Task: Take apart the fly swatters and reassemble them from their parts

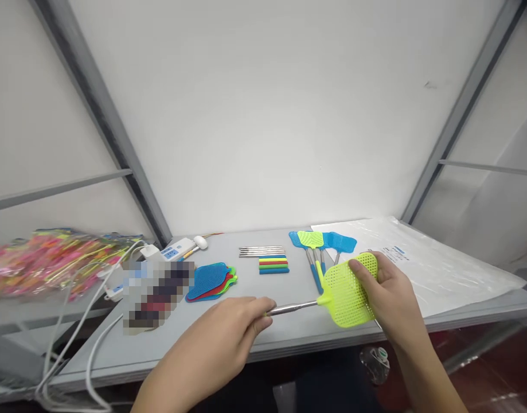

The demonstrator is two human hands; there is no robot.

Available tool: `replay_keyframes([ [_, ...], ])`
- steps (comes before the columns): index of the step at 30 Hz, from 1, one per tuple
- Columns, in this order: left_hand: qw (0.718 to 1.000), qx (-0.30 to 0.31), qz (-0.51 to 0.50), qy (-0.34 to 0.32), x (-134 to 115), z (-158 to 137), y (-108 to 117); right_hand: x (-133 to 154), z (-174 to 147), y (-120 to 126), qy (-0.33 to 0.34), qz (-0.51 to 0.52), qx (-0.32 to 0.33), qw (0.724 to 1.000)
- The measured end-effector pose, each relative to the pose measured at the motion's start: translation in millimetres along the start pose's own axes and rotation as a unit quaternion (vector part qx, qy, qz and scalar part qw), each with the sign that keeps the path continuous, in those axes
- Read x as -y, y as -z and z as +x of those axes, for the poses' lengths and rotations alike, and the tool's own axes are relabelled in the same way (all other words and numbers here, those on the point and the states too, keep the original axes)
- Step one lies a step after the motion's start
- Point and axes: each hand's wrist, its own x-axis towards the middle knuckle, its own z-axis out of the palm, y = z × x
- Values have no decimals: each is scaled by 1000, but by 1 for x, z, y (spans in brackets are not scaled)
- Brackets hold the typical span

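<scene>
A fly swatter with a yellow-green perforated head (pixel 346 298) is held between my two hands above the table's front edge. My right hand (pixel 392 295) is closed on the far side of the head, thumb on its face. The fingers of my left hand (pixel 239 324) pinch the end of its metal rod (pixel 294 308); what lies inside the grip is hidden. The rod runs into the neck of the head. Beyond the hands lie swatters with blue heads (pixel 343 242) and one with a yellow-green head (pixel 310 238).
Loose swatter heads (pixel 209 279) are stacked left of centre. Metal rods (pixel 262 251) and coloured handle tubes (pixel 274 264) lie mid-table. White plastic sheeting (pixel 444 269) covers the right side. Power strips (pixel 177 249), cables and bagged items (pixel 52 258) are at left. A clear bottle (pixel 376 367) stands below.
</scene>
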Motion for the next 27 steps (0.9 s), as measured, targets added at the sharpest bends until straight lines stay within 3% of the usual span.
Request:
replay_keyframes([
  [6, 1000, -31, -2, 0, -15, -45, 9, 38, -21, 5, 90, -82, 26, 992],
  [9, 999, -38, -9, -3, -23, -53, 10, 47, -26, 9, 108, -113, 35, 987],
  [19, 997, 29, -66, -29, -33, -34, 6, 35, -36, 15, 125, -139, 26, 982],
  [27, 997, 26, -71, -5, -30, -28, 0, 26, -33, 7, 100, -131, 32, 986],
])
